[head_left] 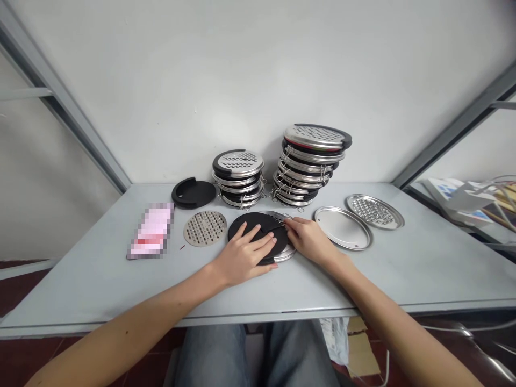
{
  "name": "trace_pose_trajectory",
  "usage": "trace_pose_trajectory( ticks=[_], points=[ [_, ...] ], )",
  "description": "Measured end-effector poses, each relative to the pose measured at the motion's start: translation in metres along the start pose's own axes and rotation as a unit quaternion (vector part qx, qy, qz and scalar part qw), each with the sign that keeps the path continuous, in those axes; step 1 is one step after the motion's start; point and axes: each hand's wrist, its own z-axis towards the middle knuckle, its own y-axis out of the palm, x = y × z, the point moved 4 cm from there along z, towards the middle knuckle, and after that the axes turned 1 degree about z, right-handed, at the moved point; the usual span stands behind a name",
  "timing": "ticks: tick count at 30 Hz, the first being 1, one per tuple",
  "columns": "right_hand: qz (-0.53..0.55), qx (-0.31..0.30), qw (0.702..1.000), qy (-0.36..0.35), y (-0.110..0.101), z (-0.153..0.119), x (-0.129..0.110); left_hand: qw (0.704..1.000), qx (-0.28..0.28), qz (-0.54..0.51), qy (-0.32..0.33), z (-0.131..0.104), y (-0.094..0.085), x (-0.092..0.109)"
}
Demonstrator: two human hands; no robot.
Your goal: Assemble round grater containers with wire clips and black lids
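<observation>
Flat on a round black plastic holder (pixel 250 219) lies my left hand (pixel 245 255), its fingers spread and pressing down. Shiny metal discs (pixel 287 255) show beneath the holder at its right edge. My right hand (pixel 308 239) pinches at that same edge, closed on what looks like a small wire clip (pixel 283 223), mostly hidden by the fingertips. Just left of the holder is a flat round grater disc (pixel 205 228). To the right, near my right hand, a plain metal dish (pixel 342 227) rests beside a rimmed grater disc (pixel 374 210).
Two stacks stand by the wall, a shorter grater stack (pixel 238 171) and a taller grater stack (pixel 309 166), with wire clips on their edges. Another black holder (pixel 194 193) is at the back left. A blurred pink item (pixel 151 231) lies on the grey table (pixel 427 263). Metal posts (pixel 64 97) flank it.
</observation>
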Motion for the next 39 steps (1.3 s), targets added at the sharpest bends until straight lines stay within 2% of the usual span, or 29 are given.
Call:
trace_pose_trajectory(
  ticks=[6, 12, 20, 27, 34, 39],
  points=[
    [-0.068, -0.054, 0.996, -0.013, -0.001, 0.007, -0.005, 0.998, 0.049, 0.030, 0.017, -0.001, 0.001, 0.005],
    [-0.163, -0.139, 0.976, -0.039, -0.012, 0.019, -0.018, 0.998, 0.061, 0.032, -0.011, -0.001, 0.003, 0.009],
    [-0.043, -0.116, 0.991, -0.050, -0.027, 0.013, -0.004, 0.999, 0.045, -0.020, -0.016, 0.001, -0.012, -0.002],
    [-0.008, -0.156, 0.987, -0.047, -0.031, 0.011, -0.007, 0.998, 0.052, -0.017, 0.006, 0.000, -0.012, 0.000],
    [0.096, -0.130, 0.987, 0.005, -0.030, 0.006, -0.003, 0.998, 0.056, -0.017, 0.011, 0.000, -0.013, 0.002],
    [0.121, -0.118, 0.985, 0.035, -0.025, 0.004, 0.002, 0.999, 0.044, -0.013, 0.011, -0.001, -0.010, 0.004]
  ],
)
